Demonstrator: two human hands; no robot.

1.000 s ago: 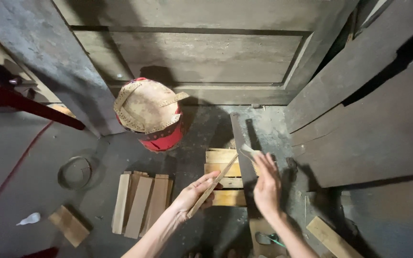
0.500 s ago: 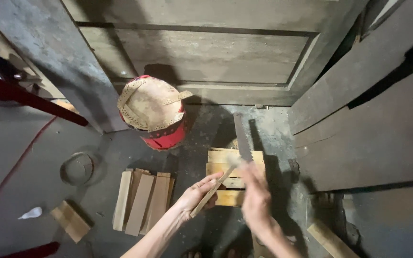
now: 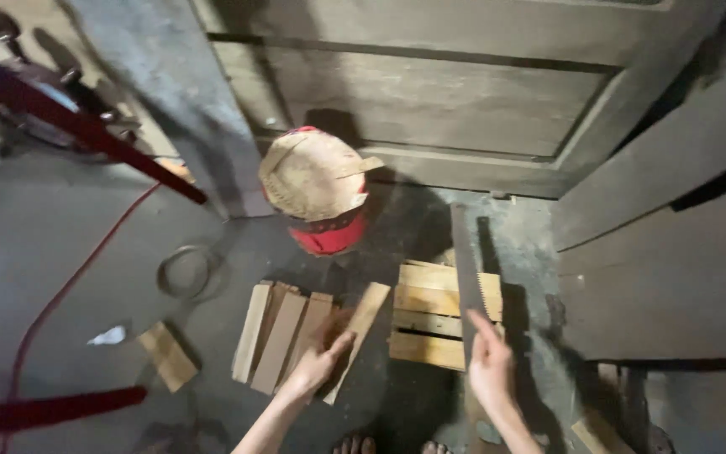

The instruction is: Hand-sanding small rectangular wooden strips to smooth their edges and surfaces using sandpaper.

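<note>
The wooden slat (image 3: 355,336) lay slanted on the floor (image 3: 60,252), its long axis running from near the feet up toward the red bucket (image 3: 325,197). The left hand (image 3: 319,363) gripped its lower half, beside a row of planks (image 3: 275,336). The right hand (image 3: 491,370) held a saw (image 3: 466,273), blade pointing toward the door (image 3: 430,92), over stacked boards (image 3: 430,324). Bare floor lay open leftward.

Concrete floor (image 3: 60,252) bears wood slats (image 3: 283,340), red bucket (image 3: 329,231).
</note>
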